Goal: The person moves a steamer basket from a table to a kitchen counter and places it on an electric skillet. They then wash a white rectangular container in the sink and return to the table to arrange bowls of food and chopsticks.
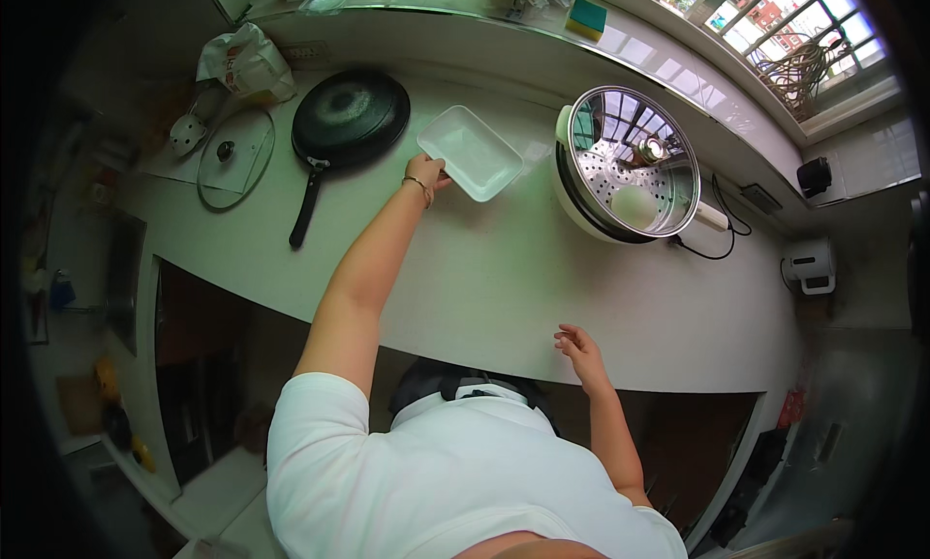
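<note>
My left hand (427, 172) reaches across the white counter (465, 283) and grips the near left rim of a shallow white rectangular dish (472, 152). The fingers curl around the rim, with some fingertips hidden by it. Nothing can be seen in the dish. Left of it rests a black frying pan (350, 119), seemingly upside down, its handle pointing towards me. My right hand (579, 352) hovers near the counter's front edge, fingers loosely bent and apart, holding nothing. To the dish's right, a steel steamer with a perforated bottom (599, 163) sits on an electric pot (574, 206); a pale round thing (634, 207) shows inside.
A glass lid (247, 168) with a black knob lies at left, by a plastic bag (247, 65). A black power cord (716, 256) runs beside the pot. A white electric kettle (810, 266) stands far right. On the back ledge sits a sponge (586, 19).
</note>
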`<state>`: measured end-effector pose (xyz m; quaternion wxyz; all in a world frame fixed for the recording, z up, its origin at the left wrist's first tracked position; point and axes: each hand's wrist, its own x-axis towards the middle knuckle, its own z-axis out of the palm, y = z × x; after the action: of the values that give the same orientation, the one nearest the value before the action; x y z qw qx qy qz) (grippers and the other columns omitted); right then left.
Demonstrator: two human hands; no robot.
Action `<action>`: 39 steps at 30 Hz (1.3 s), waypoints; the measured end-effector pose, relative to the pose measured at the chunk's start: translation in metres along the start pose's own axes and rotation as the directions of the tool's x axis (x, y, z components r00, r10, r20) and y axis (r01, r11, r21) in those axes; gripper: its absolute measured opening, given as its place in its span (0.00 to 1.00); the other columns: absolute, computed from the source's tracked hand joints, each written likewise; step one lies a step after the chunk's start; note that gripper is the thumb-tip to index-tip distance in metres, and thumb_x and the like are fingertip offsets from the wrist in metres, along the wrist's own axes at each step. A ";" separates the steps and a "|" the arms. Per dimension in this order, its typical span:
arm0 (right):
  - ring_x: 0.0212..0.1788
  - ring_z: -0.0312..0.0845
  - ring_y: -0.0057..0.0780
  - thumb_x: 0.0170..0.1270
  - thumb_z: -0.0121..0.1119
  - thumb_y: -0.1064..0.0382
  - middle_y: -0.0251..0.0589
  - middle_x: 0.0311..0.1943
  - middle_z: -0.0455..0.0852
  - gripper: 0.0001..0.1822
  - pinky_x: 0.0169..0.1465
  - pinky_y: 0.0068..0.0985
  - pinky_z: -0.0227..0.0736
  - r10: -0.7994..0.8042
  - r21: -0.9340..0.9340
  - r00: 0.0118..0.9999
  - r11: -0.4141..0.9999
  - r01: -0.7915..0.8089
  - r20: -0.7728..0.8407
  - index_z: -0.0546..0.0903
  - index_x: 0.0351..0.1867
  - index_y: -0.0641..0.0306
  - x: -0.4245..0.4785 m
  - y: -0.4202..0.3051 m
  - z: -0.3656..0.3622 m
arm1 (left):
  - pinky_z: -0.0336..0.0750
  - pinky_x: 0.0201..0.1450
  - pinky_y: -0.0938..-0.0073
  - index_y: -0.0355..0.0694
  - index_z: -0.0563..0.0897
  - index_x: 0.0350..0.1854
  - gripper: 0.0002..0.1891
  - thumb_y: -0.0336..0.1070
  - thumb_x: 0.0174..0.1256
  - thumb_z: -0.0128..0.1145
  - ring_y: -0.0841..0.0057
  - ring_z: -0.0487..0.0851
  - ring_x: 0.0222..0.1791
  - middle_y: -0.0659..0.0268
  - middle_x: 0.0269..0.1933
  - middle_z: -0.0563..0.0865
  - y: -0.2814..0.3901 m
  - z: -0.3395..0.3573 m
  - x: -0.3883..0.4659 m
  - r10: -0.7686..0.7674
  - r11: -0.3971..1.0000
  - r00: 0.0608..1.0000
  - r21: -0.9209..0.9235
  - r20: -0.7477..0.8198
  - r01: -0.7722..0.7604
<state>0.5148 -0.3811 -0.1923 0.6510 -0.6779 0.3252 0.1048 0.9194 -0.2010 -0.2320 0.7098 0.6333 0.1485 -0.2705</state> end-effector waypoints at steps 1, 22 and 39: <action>0.46 0.75 0.26 0.65 0.50 0.62 0.40 0.46 0.79 0.18 0.51 0.24 0.66 -0.022 -0.015 1.000 1.000 0.022 0.016 0.71 0.54 0.66 0.005 -0.003 0.005 | 0.82 0.38 0.67 0.33 0.72 0.40 0.09 0.24 0.57 0.48 0.69 0.83 0.34 0.59 0.38 0.80 0.006 -0.008 -0.015 0.018 1.000 1.000 0.006 0.025 -0.018; 0.28 0.72 0.25 0.68 0.37 0.40 0.38 0.28 0.78 0.28 0.34 0.23 0.65 -0.118 0.029 0.499 0.983 0.182 0.858 0.74 0.39 0.67 0.007 -0.117 0.302 | 0.80 0.39 0.72 0.35 0.73 0.41 0.08 0.28 0.60 0.49 0.76 0.82 0.34 0.65 0.36 0.79 -0.083 -0.249 -0.383 0.123 0.934 0.818 -0.213 -0.563 -0.287; 0.35 0.75 0.22 0.69 0.40 0.45 0.35 0.35 0.81 0.25 0.37 0.21 0.69 -0.048 0.035 0.261 0.998 0.052 0.964 0.74 0.48 0.66 -0.058 -0.137 0.726 | 0.75 0.38 0.79 0.37 0.76 0.48 0.15 0.43 0.69 0.47 0.79 0.81 0.38 0.64 0.40 0.83 -0.064 -0.608 -0.478 0.162 0.775 0.594 -0.271 -0.788 -0.571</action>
<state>0.7538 0.3187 -0.1430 0.7165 -0.4860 -0.1583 0.4748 0.5757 0.4852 -0.1133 0.7689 0.4973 0.3425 0.2103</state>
